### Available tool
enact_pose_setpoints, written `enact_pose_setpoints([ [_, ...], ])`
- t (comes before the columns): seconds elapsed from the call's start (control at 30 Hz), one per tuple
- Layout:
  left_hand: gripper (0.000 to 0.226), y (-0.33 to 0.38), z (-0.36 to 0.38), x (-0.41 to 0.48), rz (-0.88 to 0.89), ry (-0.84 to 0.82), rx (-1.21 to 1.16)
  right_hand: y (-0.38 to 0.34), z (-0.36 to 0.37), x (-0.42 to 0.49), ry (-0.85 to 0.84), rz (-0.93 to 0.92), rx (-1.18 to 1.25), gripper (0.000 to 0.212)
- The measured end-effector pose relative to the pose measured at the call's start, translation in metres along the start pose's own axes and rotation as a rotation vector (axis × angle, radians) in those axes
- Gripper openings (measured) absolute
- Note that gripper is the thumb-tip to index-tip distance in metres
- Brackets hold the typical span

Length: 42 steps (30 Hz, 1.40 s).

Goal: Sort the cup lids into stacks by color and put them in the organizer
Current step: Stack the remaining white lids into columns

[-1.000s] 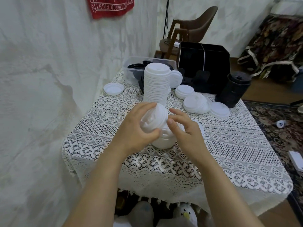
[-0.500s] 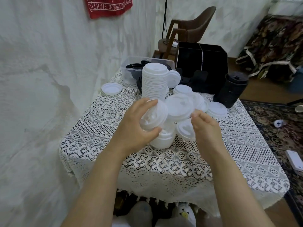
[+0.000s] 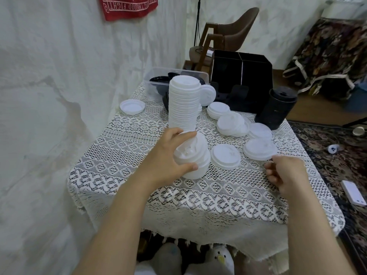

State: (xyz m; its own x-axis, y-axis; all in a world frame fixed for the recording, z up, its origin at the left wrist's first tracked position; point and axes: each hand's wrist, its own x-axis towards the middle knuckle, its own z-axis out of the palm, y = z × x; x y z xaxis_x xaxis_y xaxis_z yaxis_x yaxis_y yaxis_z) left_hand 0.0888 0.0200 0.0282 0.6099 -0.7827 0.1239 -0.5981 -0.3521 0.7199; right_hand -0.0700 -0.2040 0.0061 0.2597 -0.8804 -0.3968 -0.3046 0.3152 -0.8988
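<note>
A: The left hand (image 3: 168,157) is clamped on a short, tilted stack of white lids (image 3: 195,161), thumb low, fingers over the top. The tall white stack (image 3: 183,102) stands just behind the grip.

B: Judgement: square the held lids first. They sit askew and could splay.

A: Right of the grip a loose lid (image 3: 225,155) lies flat. Another lid (image 3: 260,149) meets the right hand (image 3: 286,173); fingers curled, pinch or mere touch cannot be told.

B: The organizer (image 3: 241,76) is well behind the grip, to its right.
</note>
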Motion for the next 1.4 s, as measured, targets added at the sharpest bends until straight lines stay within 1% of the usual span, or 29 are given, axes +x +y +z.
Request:
enact_pose_setpoints([
  [0.13,0.073,-0.002,0.003,0.002,-0.006,-0.023,0.019,0.003,-0.005,0.005,0.084,-0.031,-0.21,0.024],
  [0.2,0.071,-0.003,0.004,0.002,-0.007,-0.022,0.018,0.006,-0.008,0.009,0.148,-0.074,-0.305,0.024],
  [0.27,0.071,-0.004,0.004,0.003,-0.003,-0.014,0.004,0.009,-0.011,0.013,0.239,-0.2,-0.482,0.025],
  [0.3,0.072,-0.004,0.004,0.003,-0.002,-0.012,-0.006,0.008,-0.01,0.011,0.286,-0.297,-0.561,0.027],
  [0.33,0.072,-0.003,0.004,0.003,-0.002,-0.013,-0.016,0.005,-0.006,0.005,0.301,-0.413,-0.579,0.029],
  [0.37,0.072,-0.003,0.004,0.004,-0.005,-0.015,-0.027,0.001,0.0,-0.003,0.253,-0.526,-0.533,0.032],
  [0.4,0.073,-0.003,0.004,0.004,-0.011,-0.013,-0.041,-0.003,0.008,-0.013,0.141,-0.624,-0.435,0.031],
  [0.47,0.075,-0.002,0.005,0.005,-0.026,0.008,-0.078,-0.009,0.027,-0.034,-0.187,-0.726,-0.25,0.033],
  [0.5,0.076,-0.002,0.005,0.005,-0.03,0.025,-0.095,-0.01,0.036,-0.043,-0.346,-0.743,-0.23,0.037],
  [0.53,0.078,-0.001,0.005,0.005,-0.032,0.041,-0.107,-0.007,0.044,-0.047,-0.466,-0.751,-0.244,0.044],
  [0.57,0.078,-0.001,0.004,0.005,-0.03,0.053,-0.12,-0.004,0.052,-0.05,-0.555,-0.762,-0.273,0.051],
  [0.63,0.078,-0.002,0.003,0.005,-0.015,0.067,-0.146,0.002,0.062,-0.052,-0.65,-0.788,-0.317,0.06],
  [0.73,0.079,-0.001,0.002,0.004,-0.007,0.058,-0.163,0.005,0.069,-0.053,-0.662,-0.801,-0.344,0.064],
  [0.93,0.08,-0.004,0.004,0.005,-0.073,0.007,-0.156,0.01,0.068,-0.049,-0.606,-0.781,-0.406,0.058],
  [1.1,0.076,-0.008,0.007,0.004,-0.071,-0.068,-0.084,0.016,0.069,-0.047,-0.645,-0.789,-0.38,0.053],
  [1.4,0.069,-0.012,0.015,0.002,-0.06,-0.099,-0.128,0.015,0.064,-0.045,-0.657,-0.751,-0.292,0.049],
])
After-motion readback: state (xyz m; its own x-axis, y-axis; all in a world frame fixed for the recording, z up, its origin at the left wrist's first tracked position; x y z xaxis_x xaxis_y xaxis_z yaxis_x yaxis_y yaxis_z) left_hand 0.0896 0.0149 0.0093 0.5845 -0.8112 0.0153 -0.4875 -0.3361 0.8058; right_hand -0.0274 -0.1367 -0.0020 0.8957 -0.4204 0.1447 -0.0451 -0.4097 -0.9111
